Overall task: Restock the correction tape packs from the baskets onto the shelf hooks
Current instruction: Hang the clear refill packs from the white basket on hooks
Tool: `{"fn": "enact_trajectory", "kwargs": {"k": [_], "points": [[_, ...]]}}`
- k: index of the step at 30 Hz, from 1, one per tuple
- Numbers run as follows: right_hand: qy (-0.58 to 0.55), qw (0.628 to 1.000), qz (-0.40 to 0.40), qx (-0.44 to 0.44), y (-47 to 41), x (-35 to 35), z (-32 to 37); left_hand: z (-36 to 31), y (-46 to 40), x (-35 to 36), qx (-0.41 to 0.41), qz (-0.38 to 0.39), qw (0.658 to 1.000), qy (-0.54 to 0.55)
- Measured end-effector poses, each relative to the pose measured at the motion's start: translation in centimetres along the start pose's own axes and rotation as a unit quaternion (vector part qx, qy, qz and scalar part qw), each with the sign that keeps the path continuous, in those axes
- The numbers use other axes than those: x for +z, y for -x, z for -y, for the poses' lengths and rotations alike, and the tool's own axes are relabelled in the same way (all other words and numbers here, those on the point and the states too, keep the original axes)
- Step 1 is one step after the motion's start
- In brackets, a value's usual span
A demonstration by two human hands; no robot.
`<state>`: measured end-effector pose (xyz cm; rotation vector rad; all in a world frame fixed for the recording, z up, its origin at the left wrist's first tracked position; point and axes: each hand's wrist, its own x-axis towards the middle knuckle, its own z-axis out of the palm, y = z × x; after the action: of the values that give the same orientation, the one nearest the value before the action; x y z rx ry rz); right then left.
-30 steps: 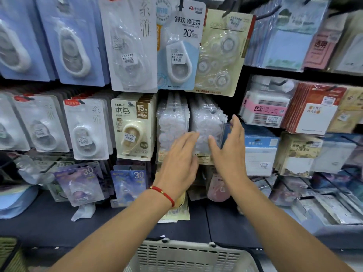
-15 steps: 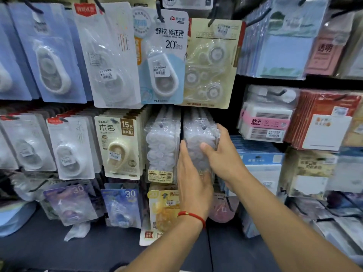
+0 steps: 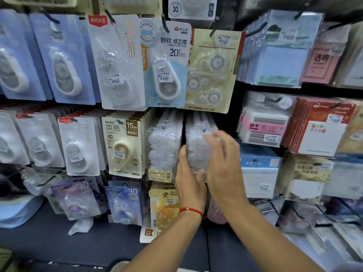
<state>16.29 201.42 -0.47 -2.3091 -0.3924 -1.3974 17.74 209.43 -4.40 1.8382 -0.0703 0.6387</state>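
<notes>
1. Many rows of hanging stationery fill the shelf wall [image 3: 261,87], and the correction tape packs take up the left and centre. No basket can be made out clearly; only a blurred pale edge shows at 6 o'clock.
2. Two full hooks of clear multi-roll packs hang side by side at the centre. The right-hand stack [image 3: 198,148] is the one being handled; its neighbour [image 3: 164,148] hangs just beside it at 9 o'clock.
3. The step in hand looks like seating or squaring packs on that hook. The next move likely calls for pressing the stack back evenly so the hang holes stay on the hook [image 3: 204,130].
4. The right hand [image 3: 224,169] lies across the stack's front and right edge, with blurred, loosely spread fingers [image 3: 213,137] reaching toward the hook at 12 o'clock; whether they pinch a pack cannot be told.
5. The left hand [image 3: 189,181], red cord at the wrist, presses straight fingers along the stack's left edge, thumb near the bottom label.
</notes>
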Motion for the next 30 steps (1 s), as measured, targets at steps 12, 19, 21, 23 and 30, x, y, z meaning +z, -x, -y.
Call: {"fn": "enact_trajectory", "kwargs": {"k": [12, 19, 21, 23, 30], "points": [[0.199, 0.961, 0.114, -0.152, 1.6, 1.7, 1.4, 3.7, -3.5, -12.0, 0.306, -0.059, 0.828, -0.467], [0.300, 0.931, 0.165, -0.131, 1.6, 5.2, 0.9, 6.8, -7.3, -13.5, 0.381, -0.015, 0.734, -0.562], [0.307, 0.929, 0.151, -0.138, 1.8, 5.5, 0.7, 7.2, -7.4, -13.2, 0.385, -0.018, 0.740, -0.551], [0.298, 0.934, 0.135, -0.146, 1.9, 5.6, 0.9, 7.2, -7.3, -13.2, 0.386, -0.020, 0.746, -0.542], [0.237, 0.948, 0.107, -0.184, 3.4, 5.0, 3.3, 7.0, -6.4, -17.6, 0.425, 0.015, 0.760, -0.492]]}}
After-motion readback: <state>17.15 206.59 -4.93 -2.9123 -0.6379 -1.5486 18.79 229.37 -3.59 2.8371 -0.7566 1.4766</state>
